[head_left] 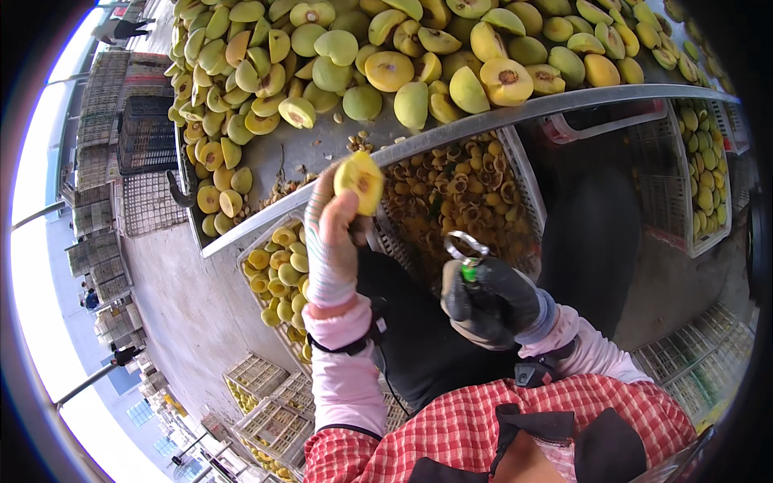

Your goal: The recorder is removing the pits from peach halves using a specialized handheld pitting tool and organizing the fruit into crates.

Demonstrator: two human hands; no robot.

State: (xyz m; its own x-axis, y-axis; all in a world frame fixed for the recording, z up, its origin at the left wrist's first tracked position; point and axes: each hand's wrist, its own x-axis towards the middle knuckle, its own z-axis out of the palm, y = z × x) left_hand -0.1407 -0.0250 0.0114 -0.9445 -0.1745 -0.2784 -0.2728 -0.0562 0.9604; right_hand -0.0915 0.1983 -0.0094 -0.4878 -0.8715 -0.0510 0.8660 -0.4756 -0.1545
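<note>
My left hand [332,249], in a pale striped glove, grips a yellow peach half [366,179] between thumb and fingers, raised just in front of the metal table's edge. The cut face with its brownish centre shows. Lower and to the right, my right hand [491,306], in a dark grey glove, is closed around a pitting tool [469,272] with a metal loop and a green part. The loop points up and stands apart from the peach half. Most of the tool's handle is hidden in my fingers.
Many peach halves are heaped on the metal table [318,145] ahead. Below its edge, a crate [522,181] holds pits and brown scraps. Hollowed halves [283,272] fill another crate at left. Stacked crates [101,105] stand far left; a fruit-filled crate [700,177] is at right.
</note>
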